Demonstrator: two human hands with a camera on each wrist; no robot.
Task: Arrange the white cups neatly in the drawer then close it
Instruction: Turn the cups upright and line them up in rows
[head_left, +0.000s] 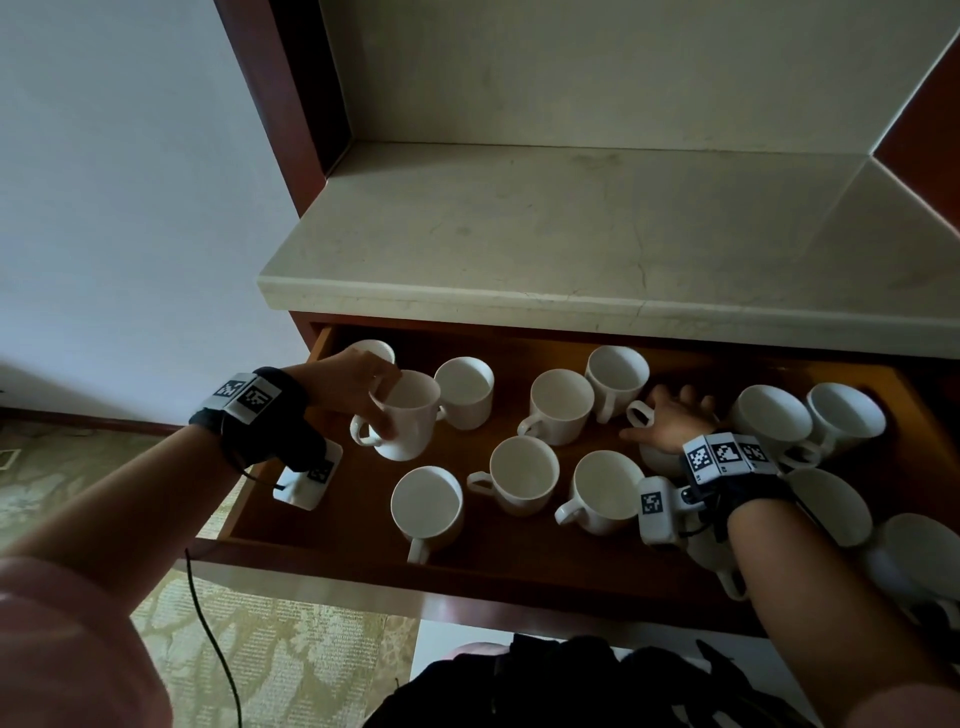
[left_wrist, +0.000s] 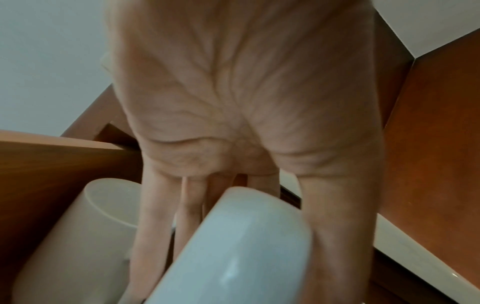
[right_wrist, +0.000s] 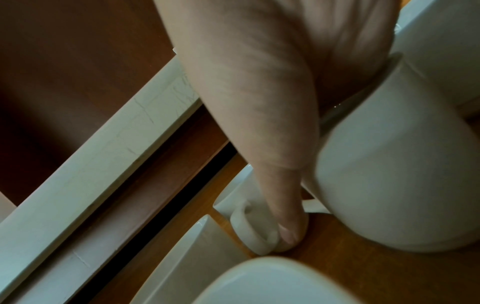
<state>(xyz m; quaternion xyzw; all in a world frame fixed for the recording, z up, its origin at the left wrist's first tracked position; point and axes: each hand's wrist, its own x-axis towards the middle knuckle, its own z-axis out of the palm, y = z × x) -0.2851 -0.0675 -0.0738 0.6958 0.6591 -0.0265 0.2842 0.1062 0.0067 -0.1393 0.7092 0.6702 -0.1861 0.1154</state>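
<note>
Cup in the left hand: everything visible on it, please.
The cup is plain glossy white, ceramic-looking, empty, with one loop handle pointing left. The left hand holds it tilted, fingers on one side, thumb on the other, at the drawer's left rear beside another cup; contact between them is unclear.

The cups are white, the drawer reddish-brown, the carpet floral beige.

Wooden drawer open; white cups standing inside.
</note>
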